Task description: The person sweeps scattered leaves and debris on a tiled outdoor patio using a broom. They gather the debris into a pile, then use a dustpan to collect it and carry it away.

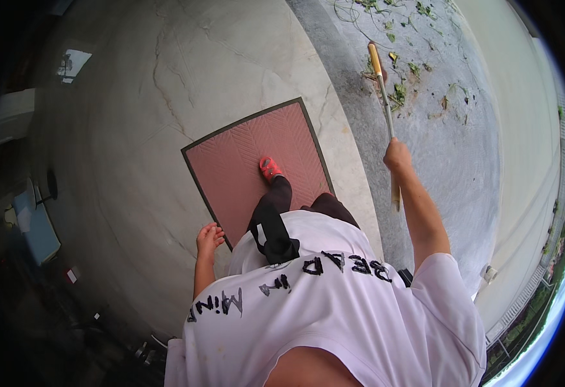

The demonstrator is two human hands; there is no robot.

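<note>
The left hand [209,236] hangs at the person's side with the fingers loosely curled and slightly apart. It holds nothing and touches nothing; it hangs over the near left edge of the doormat [243,155].

The right hand [397,156] is raised forward on an extended arm and is closed in a full fist around a long-handled tool [385,103]. The grip sits low on the shaft: a short length of handle projects below the fist toward the forearm, and the longer length runs up and away from the person. The shaft is pale and thin above the hand and ends in a yellow section at the far tip. The working end cannot be made out.

The person wears a white shirt [334,309] with dark lettering across the front. A black strap [272,232] hangs at the chest. One foot in a red shoe [269,168] stands on the doormat, near its centre.

The doormat is rectangular, reddish-pink with a herringbone texture and a dark border, and lies on pale cracked stone paving [134,129].

Beyond the mat, to the right, a grey concrete strip [424,129] carries scattered green plant cuttings [400,91] around the far end of the tool.

At the far left, a light blue object [37,226] stands in shadow; its kind cannot be told.
</note>
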